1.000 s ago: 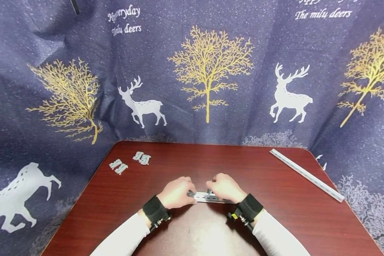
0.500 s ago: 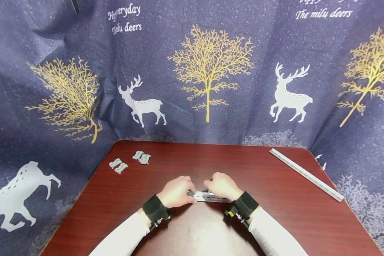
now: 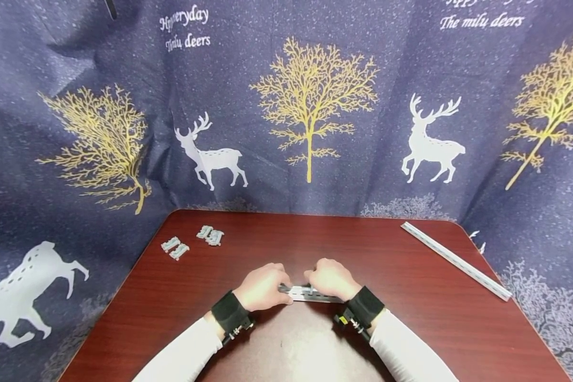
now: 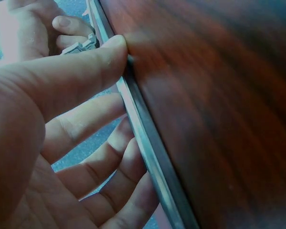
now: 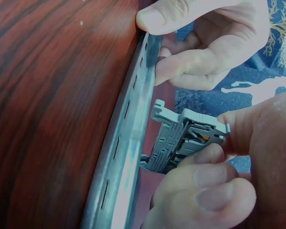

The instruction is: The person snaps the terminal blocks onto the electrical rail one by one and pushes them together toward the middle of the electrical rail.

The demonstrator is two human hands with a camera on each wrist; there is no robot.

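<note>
In the head view, my left hand [image 3: 265, 286] grips the left end of a slotted metal DIN rail [image 3: 302, 294], which lies crosswise in front of me. The left wrist view shows the thumb on one edge of the rail [image 4: 145, 129] and several fingers along the other side. My right hand [image 3: 333, 278] pinches a grey DIN-rail terminal block [image 5: 188, 133] over the rail. One lower corner of the block meets the rail's edge [image 5: 126, 129], while its hooked other end looks slightly apart; whether it is clipped cannot be told.
Several more terminal blocks [image 3: 179, 251] lie in two groups at the back left of the red-brown table [image 3: 363, 244]. A longer slotted rail [image 3: 453, 259] lies slanted along the right side. Behind the table hangs a dark blue curtain [image 3: 286, 201].
My right hand has shifted a little left along the rail with the terminal block, then stayed nearly still. The left hand keeps its grip in the same place.
</note>
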